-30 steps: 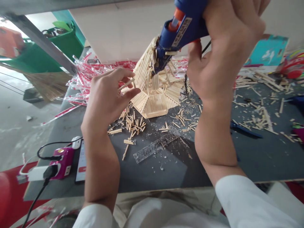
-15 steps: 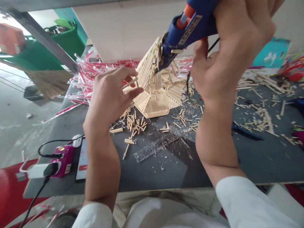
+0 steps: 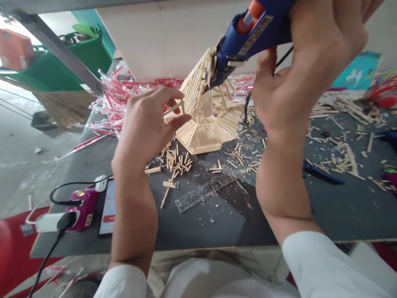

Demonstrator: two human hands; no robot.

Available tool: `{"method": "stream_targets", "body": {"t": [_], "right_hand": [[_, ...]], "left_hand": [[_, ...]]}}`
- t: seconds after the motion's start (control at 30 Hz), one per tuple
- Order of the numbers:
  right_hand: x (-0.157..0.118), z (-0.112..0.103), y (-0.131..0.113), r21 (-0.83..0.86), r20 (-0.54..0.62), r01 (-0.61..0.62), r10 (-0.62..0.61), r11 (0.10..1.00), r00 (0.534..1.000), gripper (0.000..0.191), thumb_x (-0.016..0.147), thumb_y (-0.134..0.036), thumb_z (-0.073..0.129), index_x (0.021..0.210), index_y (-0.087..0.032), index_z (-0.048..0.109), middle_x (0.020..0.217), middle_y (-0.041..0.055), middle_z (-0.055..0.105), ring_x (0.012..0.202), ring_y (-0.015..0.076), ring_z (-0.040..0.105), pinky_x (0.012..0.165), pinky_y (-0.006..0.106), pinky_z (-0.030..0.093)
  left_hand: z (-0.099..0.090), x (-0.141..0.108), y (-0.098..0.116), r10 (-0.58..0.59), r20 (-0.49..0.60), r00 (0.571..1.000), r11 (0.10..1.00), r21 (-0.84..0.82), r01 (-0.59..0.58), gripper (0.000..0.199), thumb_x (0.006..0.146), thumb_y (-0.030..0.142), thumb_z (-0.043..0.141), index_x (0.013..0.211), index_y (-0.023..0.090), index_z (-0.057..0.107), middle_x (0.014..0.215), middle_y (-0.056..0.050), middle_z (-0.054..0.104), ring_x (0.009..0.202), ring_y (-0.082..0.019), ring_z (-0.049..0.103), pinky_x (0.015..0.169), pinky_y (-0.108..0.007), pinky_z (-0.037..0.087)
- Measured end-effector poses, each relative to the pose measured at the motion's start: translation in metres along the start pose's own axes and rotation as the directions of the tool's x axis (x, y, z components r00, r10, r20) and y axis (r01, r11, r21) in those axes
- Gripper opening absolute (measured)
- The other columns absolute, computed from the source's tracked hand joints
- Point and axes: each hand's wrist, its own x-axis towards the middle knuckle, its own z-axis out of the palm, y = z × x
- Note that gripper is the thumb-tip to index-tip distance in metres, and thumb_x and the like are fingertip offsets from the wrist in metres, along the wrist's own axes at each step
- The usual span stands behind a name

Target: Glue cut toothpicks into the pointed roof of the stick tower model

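Note:
My right hand (image 3: 313,70) is wrapped around a blue glue gun (image 3: 257,37) with an orange-collared glue stick showing in its top. The gun's dark nozzle, crusted with old glue, is over the upper part of a wooden stick model (image 3: 206,138); whether it touches is unclear. That model has a sloping, cone-like roof of thin sticks above a many-sided stick base. At its left side, my left hand (image 3: 145,124) has thumb and fingers curved around a short thin wooden stick (image 3: 182,106). Part of what those fingers grip is hidden.
Cut stick pieces (image 3: 178,161) and a clear ruler (image 3: 201,192) lie in front of the model. Red-and-clear wrappers (image 3: 114,101) are heaped at left. A pink power adapter (image 3: 82,209) and phone (image 3: 108,211) sit front left; blue-handled pliers (image 3: 324,173) lie right.
The glue gun and my right hand have shifted slightly right. My left hand has also moved a little right, carrying the short stick with it. The model stays in place.

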Motion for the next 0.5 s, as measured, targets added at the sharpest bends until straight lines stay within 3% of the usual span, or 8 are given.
{"method": "stream_targets", "body": {"t": [0.13, 0.37, 0.5], "right_hand": [[-0.0002, 0.0015, 0.0027, 0.002, -0.003, 0.004, -0.004, 1.000, 1.000, 0.052, 0.101, -0.041, 0.053, 0.141, -0.012, 0.066, 0.131, 0.0120, 0.070, 0.134, 0.0367, 0.061, 0.110, 0.046, 0.045], [0.0004, 0.0004, 0.0010, -0.051, -0.019, -0.014, 0.013, 0.999, 1.000, 0.043, 0.099, -0.034, 0.054, 0.132, -0.013, 0.071, 0.119, 0.0113, 0.072, 0.118, 0.0339, 0.066, 0.103, 0.047, 0.049], [0.0005, 0.0010, -0.0021, -0.063, -0.046, -0.010, 0.008, 0.998, 0.999, 0.039, 0.093, -0.033, 0.058, 0.119, -0.010, 0.074, 0.109, 0.0136, 0.071, 0.110, 0.0344, 0.067, 0.098, 0.046, 0.050]], "left_hand": [[0.0007, 0.0002, 0.0004, 0.002, 0.023, 1.000, 0.997, -0.072, -0.001, 0.032, 0.082, 0.032, 0.084, 0.113, 0.029, 0.074, 0.093, 0.001, 0.072, 0.091, -0.021, 0.069, 0.087, -0.033, 0.056], [0.0009, -0.0026, 0.0051, -0.044, -0.002, 0.999, 0.995, -0.086, 0.044, 0.035, 0.086, 0.024, 0.078, 0.120, 0.030, 0.076, 0.084, 0.002, 0.073, 0.062, -0.012, 0.056, 0.079, -0.034, 0.056], [0.0011, -0.0039, 0.0075, -0.058, -0.011, 0.998, 0.987, -0.148, 0.055, 0.030, 0.090, 0.023, 0.072, 0.119, 0.030, 0.076, 0.066, 0.003, 0.058, 0.061, -0.012, 0.055, 0.077, -0.033, 0.056]]}}
